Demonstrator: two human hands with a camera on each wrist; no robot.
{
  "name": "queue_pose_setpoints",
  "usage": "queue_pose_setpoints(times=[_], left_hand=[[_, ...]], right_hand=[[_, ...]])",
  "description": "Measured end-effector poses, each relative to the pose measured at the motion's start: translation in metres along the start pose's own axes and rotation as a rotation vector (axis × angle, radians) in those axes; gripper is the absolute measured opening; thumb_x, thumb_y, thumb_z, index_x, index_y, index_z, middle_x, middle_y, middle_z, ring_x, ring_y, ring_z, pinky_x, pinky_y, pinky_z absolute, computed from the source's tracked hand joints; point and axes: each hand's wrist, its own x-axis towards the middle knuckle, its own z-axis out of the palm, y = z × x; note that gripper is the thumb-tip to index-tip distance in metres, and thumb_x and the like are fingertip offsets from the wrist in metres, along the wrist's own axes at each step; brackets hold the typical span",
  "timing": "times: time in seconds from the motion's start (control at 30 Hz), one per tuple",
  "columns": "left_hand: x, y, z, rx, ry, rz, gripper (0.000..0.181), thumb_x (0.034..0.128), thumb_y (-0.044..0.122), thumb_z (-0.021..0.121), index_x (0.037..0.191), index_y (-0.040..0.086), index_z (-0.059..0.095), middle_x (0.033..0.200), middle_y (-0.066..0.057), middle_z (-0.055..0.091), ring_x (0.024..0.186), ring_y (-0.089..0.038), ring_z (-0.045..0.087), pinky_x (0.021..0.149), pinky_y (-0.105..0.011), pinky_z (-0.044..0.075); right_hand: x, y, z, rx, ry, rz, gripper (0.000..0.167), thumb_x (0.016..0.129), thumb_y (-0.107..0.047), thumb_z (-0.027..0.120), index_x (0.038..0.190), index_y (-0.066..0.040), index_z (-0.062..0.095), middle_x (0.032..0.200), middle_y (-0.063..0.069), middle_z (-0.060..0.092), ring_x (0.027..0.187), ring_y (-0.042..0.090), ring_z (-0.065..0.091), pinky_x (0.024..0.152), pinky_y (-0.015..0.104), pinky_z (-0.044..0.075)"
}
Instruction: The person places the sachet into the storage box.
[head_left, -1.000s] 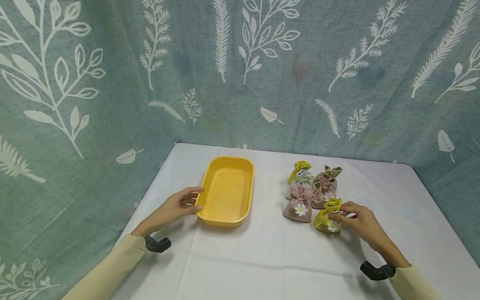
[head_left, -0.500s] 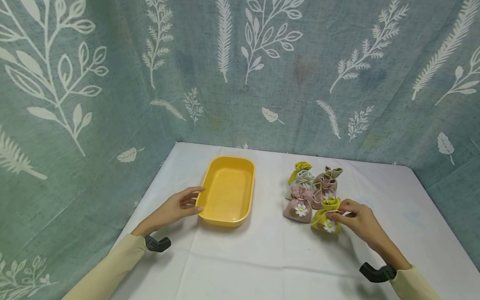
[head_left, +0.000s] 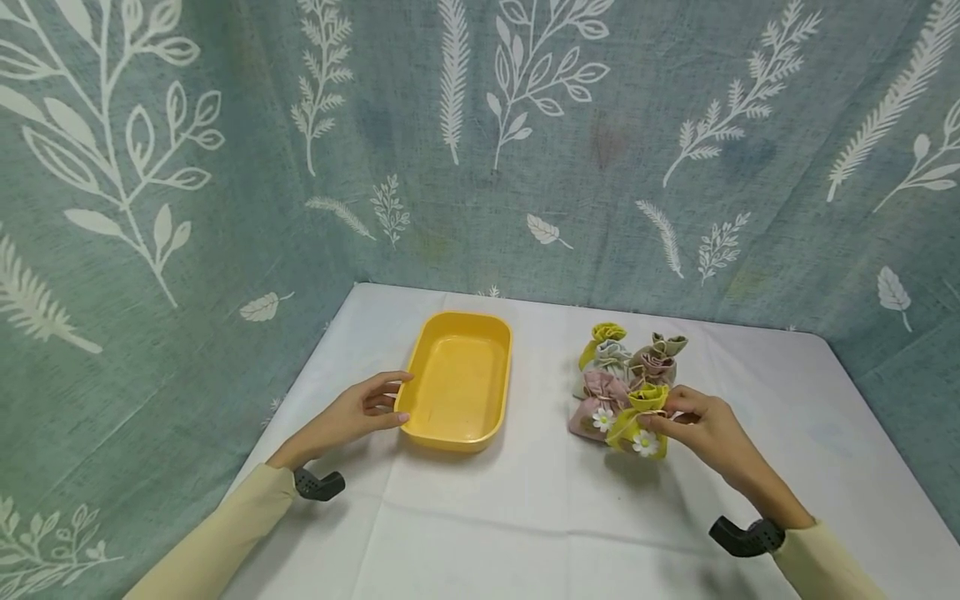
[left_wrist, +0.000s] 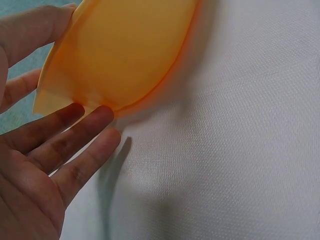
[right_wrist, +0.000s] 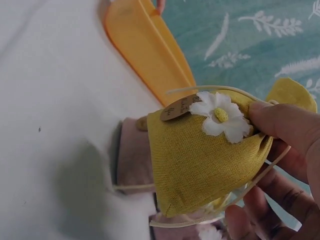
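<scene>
The right hand (head_left: 701,429) pinches the neck of a yellow-green drawstring bag (head_left: 637,433) with a white flower, held up in front of the other bags. The right wrist view shows thumb and fingers at the gathered neck of this yellow bag (right_wrist: 200,160), its brown tag beside the flower. At the left, the left hand (head_left: 360,414) touches the left side of a yellow tray (head_left: 453,444), fingers spread and fairly straight. Close up, the fingers of this left hand (left_wrist: 55,135) rest at the outer wall of the tray (left_wrist: 125,55). The tray has nothing in it.
Behind the held bag stand a pink bag (head_left: 588,417), a mauve bag (head_left: 663,371), a pale bag (head_left: 611,354), another yellow-green bag (head_left: 588,354) and an olive bag top (head_left: 667,346). A leaf-patterned curtain (head_left: 420,208) borders the white tabletop (head_left: 465,533).
The right hand has lifted the front yellow-green bag and moved it a little left, so that it now partly covers the pink bag. The left hand keeps its place at the tray.
</scene>
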Motion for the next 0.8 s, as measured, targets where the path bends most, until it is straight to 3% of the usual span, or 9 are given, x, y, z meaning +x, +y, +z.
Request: queue_pose_setpoints(times=[0.13,0.33,0.6,0.8], left_hand=[[0.000,0.001,-0.001,-0.002,-0.001,-0.001,0.076,0.0901,0.038,0.081,0.155,0.022,0.044,0.150,-0.012,0.052,0.126,-0.027,0.059,0.103,-0.035,0.053],[0.000,0.000,-0.001,-0.003,0.002,0.000,0.077,0.0898,0.038,0.082,0.155,0.021,0.045,0.149,-0.007,0.053,0.127,-0.027,0.058,0.103,-0.035,0.053],[-0.002,0.000,-0.001,-0.013,0.005,0.009,0.072,0.0906,0.036,0.081,0.153,0.027,0.046,0.149,-0.010,0.053,0.127,-0.028,0.058,0.104,-0.039,0.052],[-0.002,0.000,0.000,-0.022,-0.003,0.013,0.072,0.0914,0.037,0.080,0.154,0.025,0.045,0.147,-0.009,0.054,0.128,-0.028,0.058,0.106,-0.042,0.051]], right_hand=[[0.003,-0.008,0.001,0.025,0.004,-0.006,0.027,0.093,-0.032,0.079,0.109,-0.011,0.080,0.115,0.007,0.066,0.092,0.023,0.060,0.070,0.029,0.055],[0.010,-0.017,0.004,0.037,0.017,-0.007,0.025,0.093,-0.032,0.080,0.105,-0.010,0.080,0.108,0.008,0.063,0.090,0.024,0.058,0.067,0.028,0.053],[0.021,-0.027,0.011,0.042,0.014,-0.052,0.026,0.092,-0.032,0.080,0.106,-0.010,0.080,0.111,0.006,0.065,0.092,0.024,0.057,0.069,0.028,0.054],[0.031,-0.038,0.016,0.088,0.007,-0.064,0.027,0.091,-0.034,0.082,0.085,-0.009,0.075,0.096,0.007,0.058,0.086,0.025,0.050,0.061,0.029,0.048]])
